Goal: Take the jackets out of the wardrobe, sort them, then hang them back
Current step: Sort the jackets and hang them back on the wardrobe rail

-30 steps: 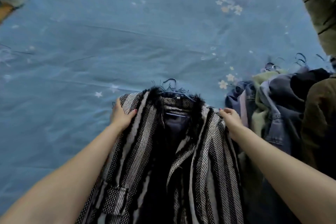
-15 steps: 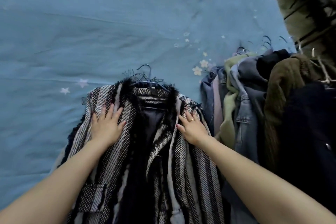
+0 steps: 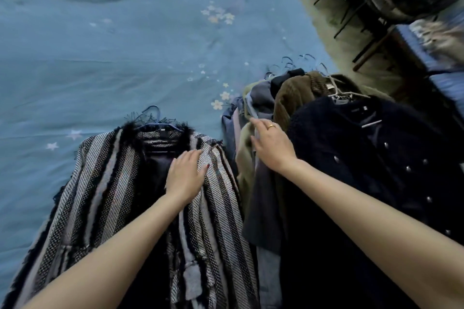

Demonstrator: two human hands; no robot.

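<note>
Our left hand flat, pressing striped jacket; right hand fingers extended on jacket pile, 3 o'clock. We lift one hanger only.

A black, grey and white striped jacket lies flat on its back at the near left of the blue bed, front open, dark lining showing, black fringe round the collar. It hangs on a blue hanger whose hook points to the far side. Just to its right lies a pile of jackets, overlapped like tiles, each on a hanger, hooks bunched at the far end. From left to right: a blue denim jacket, an olive one, a grey-blue one, a brown corduroy jacket, and on top at the near right a dark navy jacket with metal buttons.
</note>
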